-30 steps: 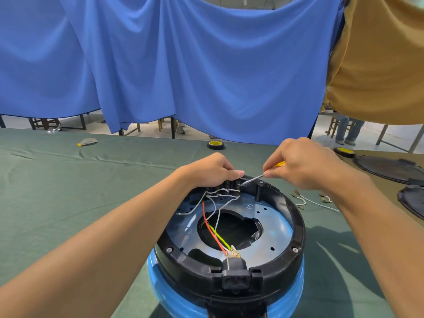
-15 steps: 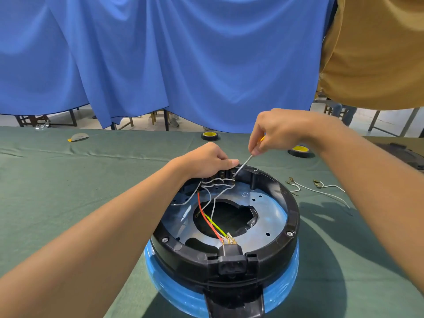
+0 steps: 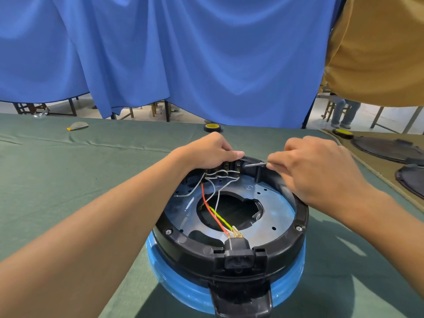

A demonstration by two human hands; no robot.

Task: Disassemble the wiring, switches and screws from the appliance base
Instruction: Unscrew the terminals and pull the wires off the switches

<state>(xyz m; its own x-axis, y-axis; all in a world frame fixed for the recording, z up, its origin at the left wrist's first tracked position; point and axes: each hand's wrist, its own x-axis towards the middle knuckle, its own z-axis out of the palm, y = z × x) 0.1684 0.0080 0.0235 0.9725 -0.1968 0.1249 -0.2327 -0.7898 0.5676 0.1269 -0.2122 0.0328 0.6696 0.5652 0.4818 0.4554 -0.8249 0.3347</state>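
Gripping at the far side of the appliance base (image 3: 299,212), the left hand (image 3: 213,152) has its fingers curled down over the switch block (image 3: 230,167), thumb laid straight out to the right along the black rim. Right hand (image 3: 319,173) sits just right of it, over the far-right rim, fingers closed around a screwdriver (image 3: 255,164); only the thin metal shaft shows, the handle hidden in the fist. Shaft lies near level, tip pointing left at the switch block, just below the left thumb tip; cannot tell whether the tip is touching anything. Both forearms reach in from the near edge, one on either side of the base. Base stands on the green table cloth (image 3: 68,175), directly in front of the person: black ring on a blue body, grey metal plate (image 3: 277,216) inside with a large dark opening in the middle. White wires (image 3: 215,180) loop from under the switch block onto the plate. A red wire (image 3: 212,212) and a yellow-green wire (image 3: 220,216) cross the opening to the power socket (image 3: 238,254) at the near rim. Hex screws seated in the ring at left (image 3: 168,231) and right (image 3: 298,228). Beyond the hands: a yellow tape roll (image 3: 213,128) on the cloth, a second tape roll (image 3: 343,132) farther right, black lids (image 3: 390,150) at the right edge. Blue curtain (image 3: 206,53) hangs behind the table.
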